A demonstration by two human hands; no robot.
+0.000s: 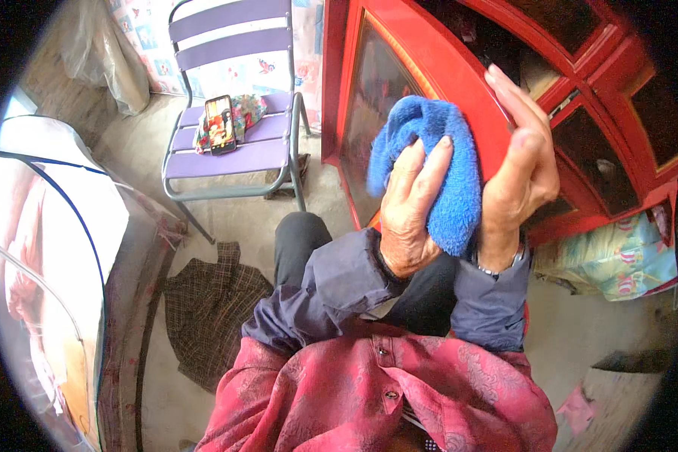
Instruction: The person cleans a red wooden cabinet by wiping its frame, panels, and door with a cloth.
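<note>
A blue fluffy cloth (459,181) is bunched against an opened red cabinet door (437,41) with a glass panel. My left hand (410,215) is closed on the cloth, two fingers pressing into its folds. Along the door's outer edge, my right hand (521,169) rests with its fingers stretched out and braced against it. A metal band circles my right wrist. Part of the door and its glass is hidden behind the cloth and my hands.
A purple slatted chair (233,162) bears a phone (219,124) on a flowered cloth. Dark checked fabric (211,313) lies on the floor. The red cabinet (610,87) has more glass-paned doors; a patterned bundle (618,260) sits below. A fabric-draped piece (60,203) stands left.
</note>
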